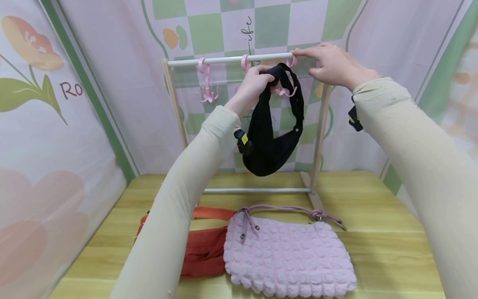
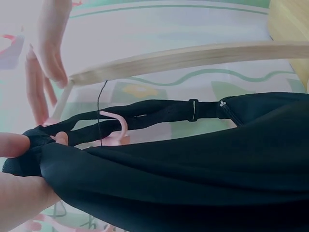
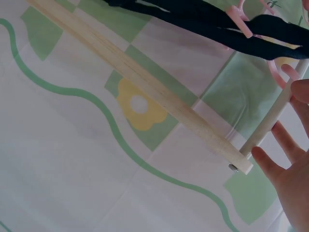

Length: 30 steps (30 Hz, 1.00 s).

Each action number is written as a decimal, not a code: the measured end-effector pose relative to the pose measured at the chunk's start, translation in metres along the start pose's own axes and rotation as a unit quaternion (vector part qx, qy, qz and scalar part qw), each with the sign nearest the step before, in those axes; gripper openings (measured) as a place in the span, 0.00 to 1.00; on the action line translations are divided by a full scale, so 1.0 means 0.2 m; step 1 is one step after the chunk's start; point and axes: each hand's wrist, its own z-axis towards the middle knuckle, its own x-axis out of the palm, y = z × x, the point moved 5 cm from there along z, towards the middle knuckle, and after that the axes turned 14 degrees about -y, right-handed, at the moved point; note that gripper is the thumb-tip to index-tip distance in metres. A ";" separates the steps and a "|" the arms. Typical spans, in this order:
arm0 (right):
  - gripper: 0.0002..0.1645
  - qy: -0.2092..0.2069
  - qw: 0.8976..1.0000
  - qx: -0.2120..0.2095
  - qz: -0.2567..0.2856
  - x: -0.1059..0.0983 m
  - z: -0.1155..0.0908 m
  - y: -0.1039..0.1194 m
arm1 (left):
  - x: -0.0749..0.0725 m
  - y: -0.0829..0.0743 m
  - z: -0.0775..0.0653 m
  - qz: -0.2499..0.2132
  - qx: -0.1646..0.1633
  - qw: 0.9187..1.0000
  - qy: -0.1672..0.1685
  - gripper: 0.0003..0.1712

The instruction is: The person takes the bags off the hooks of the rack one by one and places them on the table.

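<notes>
By the top of its strap, a black shoulder bag hangs from my left hand, which pinches the cloth between thumb and fingers. The bag's loop surrounds the lower prongs of a pink hook on the rack's white top bar. In the left wrist view, the bunched black strap lies between thumb and fingers. At the bar's right end my right hand reaches over with extended fingers, a fingertip right at the top of that hook. The right wrist view shows its fingers spread around the bar.
Two more pink hooks hang along the bar; another is the middle hook. The rack's wooden post stands at right. In front on the wooden table lie a pink puffy bag and a red-orange bag, partly behind my left sleeve.
</notes>
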 end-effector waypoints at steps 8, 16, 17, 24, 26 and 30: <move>0.37 -0.003 1.000 0.002 0.001 0.00 0.00 0.00 | 0.00 -0.06 -0.01 -0.025 0.041 0.999 -0.007 0.16; 0.37 -0.013 1.000 -0.010 0.006 0.00 0.01 0.00 | 0.00 -0.09 -0.02 -0.050 0.039 0.998 -0.011 0.18; 0.37 -0.012 1.000 -0.010 0.007 0.00 0.01 0.00 | 0.00 -0.10 -0.02 -0.047 0.041 0.998 -0.013 0.18; 0.38 -0.007 1.000 -0.006 0.008 0.01 0.00 0.00 | -0.01 -0.15 -0.04 -0.040 0.052 0.998 -0.017 0.17; 0.38 -0.007 1.000 -0.004 0.008 0.01 -0.01 0.00 | -0.01 -0.16 -0.05 -0.042 0.052 0.998 -0.018 0.17; 0.36 -0.012 1.000 -0.007 0.006 0.00 0.00 -0.01 | -0.01 -0.19 -0.06 -0.062 0.055 0.997 -0.009 0.16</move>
